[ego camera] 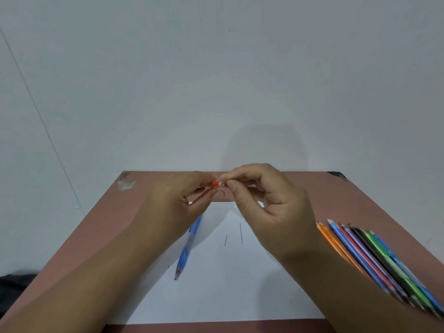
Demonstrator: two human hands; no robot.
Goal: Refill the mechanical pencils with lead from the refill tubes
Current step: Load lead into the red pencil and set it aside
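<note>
While raised near the tabletop's (312,188) far edge, the left hand (182,200) grips an orange pencil (214,184). The right hand (269,200) pinches a thin lead (242,174) at its open end.

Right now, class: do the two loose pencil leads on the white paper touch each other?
Apart. The head view shows the shorter lead and the longer lead lying side by side on the white paper, with bare paper plainly between them.

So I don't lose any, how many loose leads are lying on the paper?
2: a shorter lead and a longer lead to its right, both on the white paper between the hands. Others may be hidden under them.
</note>
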